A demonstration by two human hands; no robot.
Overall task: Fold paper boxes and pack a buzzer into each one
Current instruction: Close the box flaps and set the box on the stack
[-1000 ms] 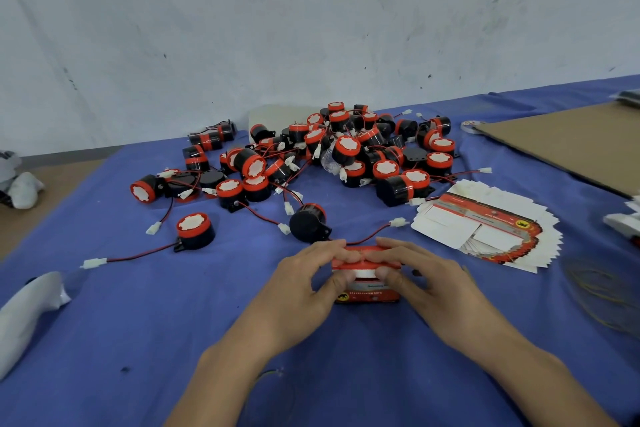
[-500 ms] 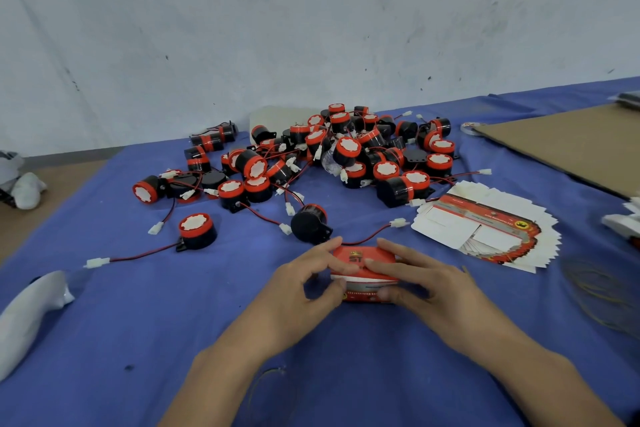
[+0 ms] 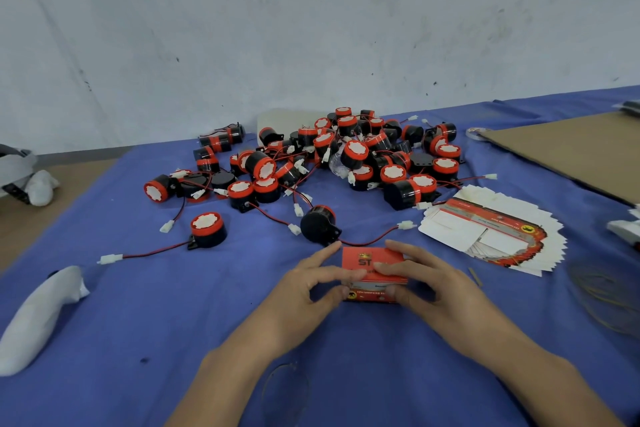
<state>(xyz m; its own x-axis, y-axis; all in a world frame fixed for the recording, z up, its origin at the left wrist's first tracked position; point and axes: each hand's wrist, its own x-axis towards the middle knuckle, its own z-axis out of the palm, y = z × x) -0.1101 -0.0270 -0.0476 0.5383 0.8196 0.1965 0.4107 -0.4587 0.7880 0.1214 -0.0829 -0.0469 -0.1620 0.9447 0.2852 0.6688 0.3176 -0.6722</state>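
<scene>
The red paper box sits on the blue table cloth, right in front of the person, between the two hands. Its long side runs from left to right. The left hand holds the left end, thumb on the near side and fingers bent over the top. The right hand holds the right end the same way. Both hands touch the box, so neither is nearer. The lid looks like it is being pressed shut, but whether a buzzer is inside cannot be seen.

Just behind the box lies one black buzzer, and its red wire curls along the far edge of the box, very near the fingertips. That wire could get in the way if the box slides forward. Further back is the big pile of buzzers. To the right, near the right hand, is a fan of flat boxes not yet folded, so that hand is better placed to take the next one. A brown cardboard sheet lies beyond them, and a white cloth bundle lies far to the left
</scene>
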